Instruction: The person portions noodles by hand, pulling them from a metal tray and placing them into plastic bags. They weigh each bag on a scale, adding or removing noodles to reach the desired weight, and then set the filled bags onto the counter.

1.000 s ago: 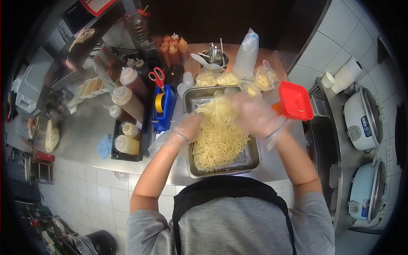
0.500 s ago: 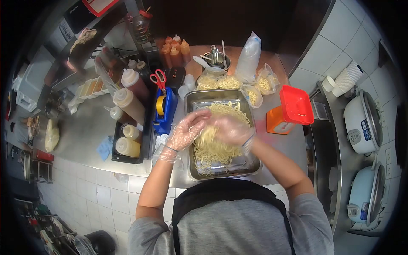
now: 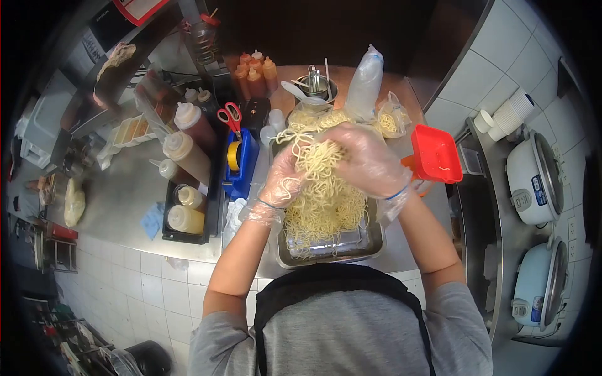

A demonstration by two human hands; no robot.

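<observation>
Both my hands wear clear plastic gloves and hold a tangled clump of pale yellow noodles point(image 3: 320, 158) up above a metal tray point(image 3: 373, 247). My left hand point(image 3: 283, 178) grips the clump from its left side, with strands draped over the fingers. On the other side my right hand point(image 3: 370, 160) closes round it, its fingertips partly hidden. More loose noodles point(image 3: 326, 219) lie in the tray below, and some strands hang down toward them. Behind the tray rest bagged noodles point(image 3: 392, 122).
Left of the tray stand a blue tape dispenser point(image 3: 241, 166) with red scissors point(image 3: 230, 116) and a black bin of sauce bottles point(image 3: 185, 219). A red container point(image 3: 436, 153) is to the right. A tall plastic bag point(image 3: 365, 84) and a pot of utensils point(image 3: 316, 88) stand behind.
My hands have risen from low over the tray, lifting a clump of noodles between them. My right hand has moved up and right, and now covers some of the bags behind.
</observation>
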